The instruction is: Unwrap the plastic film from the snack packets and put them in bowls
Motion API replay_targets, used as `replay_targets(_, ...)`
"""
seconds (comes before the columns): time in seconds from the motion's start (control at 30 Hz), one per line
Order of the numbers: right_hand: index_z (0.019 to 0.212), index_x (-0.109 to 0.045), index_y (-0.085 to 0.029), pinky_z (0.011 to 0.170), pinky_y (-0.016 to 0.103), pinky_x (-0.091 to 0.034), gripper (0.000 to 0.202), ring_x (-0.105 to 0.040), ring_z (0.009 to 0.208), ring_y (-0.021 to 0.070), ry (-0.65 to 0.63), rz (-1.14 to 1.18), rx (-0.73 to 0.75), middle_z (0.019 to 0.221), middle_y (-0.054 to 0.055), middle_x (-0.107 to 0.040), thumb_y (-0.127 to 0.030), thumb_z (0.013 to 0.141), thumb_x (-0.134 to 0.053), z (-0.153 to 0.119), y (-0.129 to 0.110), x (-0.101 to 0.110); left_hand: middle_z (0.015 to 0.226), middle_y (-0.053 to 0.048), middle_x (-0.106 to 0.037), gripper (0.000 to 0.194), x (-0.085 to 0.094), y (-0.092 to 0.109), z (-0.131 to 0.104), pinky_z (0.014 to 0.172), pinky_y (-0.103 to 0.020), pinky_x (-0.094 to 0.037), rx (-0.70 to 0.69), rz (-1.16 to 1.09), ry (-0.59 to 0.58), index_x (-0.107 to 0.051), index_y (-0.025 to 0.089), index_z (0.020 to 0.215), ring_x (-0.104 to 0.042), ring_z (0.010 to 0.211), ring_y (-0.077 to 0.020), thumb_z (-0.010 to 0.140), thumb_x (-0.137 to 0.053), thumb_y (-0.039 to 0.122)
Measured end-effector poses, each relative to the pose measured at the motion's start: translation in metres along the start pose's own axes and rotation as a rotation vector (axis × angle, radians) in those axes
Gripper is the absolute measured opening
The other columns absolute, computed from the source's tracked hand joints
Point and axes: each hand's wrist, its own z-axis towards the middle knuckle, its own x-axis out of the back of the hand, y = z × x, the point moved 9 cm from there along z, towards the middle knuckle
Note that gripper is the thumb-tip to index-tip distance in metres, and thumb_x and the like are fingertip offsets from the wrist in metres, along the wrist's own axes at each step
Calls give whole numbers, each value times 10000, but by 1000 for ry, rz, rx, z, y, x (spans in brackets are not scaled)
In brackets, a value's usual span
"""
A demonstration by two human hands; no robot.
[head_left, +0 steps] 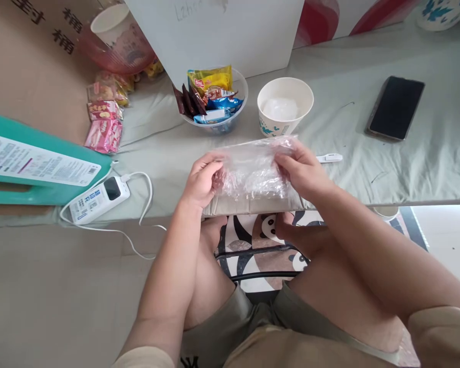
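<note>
A clear plastic bag (253, 171) is stretched between both hands above the front edge of the cloth-covered table. My left hand (204, 179) is closed on the bag's left side, thumb on top. On the opposite side my right hand (303, 168) pinches the upper right part of it. Just behind the bag stands a paper cup (270, 122) with a blue leaf pattern and something whitish, translucent inside. To its left sits a clear plastic bowl (240, 105) holding several wrapped snacks (212, 87). A white knife-like tool (330, 158) lies partly hidden behind my right hand.
A black phone (396, 108) lies at the right. On the left are a white power bank (99, 199) with a looping cable (147, 189), a green jug (42, 158) and pink snack packets (104, 135). A white box (233, 36) stands behind the bowl.
</note>
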Motion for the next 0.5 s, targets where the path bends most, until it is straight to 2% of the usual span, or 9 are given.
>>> replay_targets(0.1, 850, -629, -255, 503, 248, -402, 65, -477, 532, 103, 57, 100, 53, 617, -47, -490, -304, 825, -664, 1, -6, 9, 544, 52, -524, 53, 0, 5, 1, 409, -185, -418, -27, -61, -12, -610, 202, 764, -520, 435, -86, 731, -605, 244)
replay_targets(0.17, 794, -640, -243, 522, 255, -428, 71, -510, 552, 109, 6, 125, 49, 632, -34, -524, -291, 774, -689, 0, -9, 7, 621, 32, -556, 92, -4, 5, 0, 455, -200, -470, -7, -99, -63, -589, 199, 767, -541, 488, -88, 761, -593, 291)
replay_targets(0.23, 769, -660, -225, 572, 271, -478, 88, -567, 595, 123, -56, 124, 45, 677, -15, -593, -293, 740, -707, -2, -12, 2, 708, 25, -580, 181, -8, 4, 0, 499, -215, -512, 8, -135, -103, -593, 213, 861, -562, 548, -98, 798, -603, 382)
replay_targets(0.33, 783, -706, -207, 681, 321, -533, 247, -643, 705, 170, -141, 107, 50, 784, 33, -679, -451, 799, -668, -7, -16, -6, 833, 35, -606, 359, -9, 4, 1, 573, -226, -557, -21, -159, -116, -556, 266, 1028, -604, 655, -112, 767, -698, 466)
replay_targets(0.43, 755, -728, -208, 764, 361, -542, 499, -677, 817, 222, -139, 16, 56, 823, 69, -707, -643, 896, -527, -10, -21, -8, 992, 22, -661, 559, -8, 1, 2, 625, -227, -565, -29, -127, -124, -506, 302, 1149, -639, 749, -117, 690, -803, 414)
replay_targets(0.5, 706, -721, -207, 787, 361, -528, 500, -672, 829, 224, -118, -104, 72, 784, 71, -698, -628, 913, -546, -11, -23, -7, 1059, -4, -691, 640, -9, -3, 2, 611, -219, -541, 3, -80, -133, -478, 304, 1211, -642, 734, -110, 680, -825, 386)
